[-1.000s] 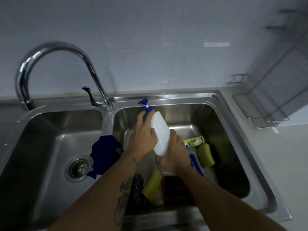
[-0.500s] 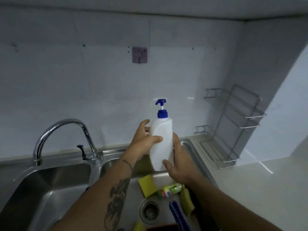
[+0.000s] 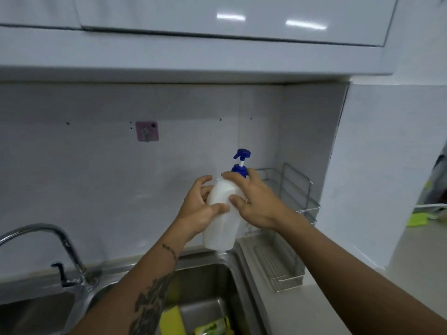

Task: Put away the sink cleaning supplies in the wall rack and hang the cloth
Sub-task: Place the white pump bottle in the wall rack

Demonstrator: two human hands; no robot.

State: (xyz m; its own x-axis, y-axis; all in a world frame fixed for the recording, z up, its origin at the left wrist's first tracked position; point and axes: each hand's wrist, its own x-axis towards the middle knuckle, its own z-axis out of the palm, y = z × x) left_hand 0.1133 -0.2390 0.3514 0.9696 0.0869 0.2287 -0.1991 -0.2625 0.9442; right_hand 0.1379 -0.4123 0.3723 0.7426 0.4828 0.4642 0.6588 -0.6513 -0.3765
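A white pump bottle point(image 3: 222, 223) with a blue pump head is held upright above the sink's back rim. My left hand point(image 3: 199, 212) grips its left side and my right hand point(image 3: 256, 201) wraps its right shoulder just below the pump. The wire wall rack point(image 3: 297, 197) stands just right of the bottle, partly hidden behind my right hand; its shelves look bare. A yellow sponge point(image 3: 171, 320) and a small green-labelled bottle point(image 3: 214, 327) lie in the right basin point(image 3: 217, 286) at the bottom edge. The cloth is out of view.
A pink adhesive hook point(image 3: 147, 131) is stuck on the tiled wall up left. The chrome tap point(image 3: 48, 247) stands at the left, over the divider. White wall cabinets point(image 3: 217, 32) hang overhead. A pale counter point(image 3: 362, 286) runs to the right.
Both hands lifted the pump bottle out of the right basin and carried it up and right toward the wire rack. My right hand shifted from under the bottle to its shoulder.
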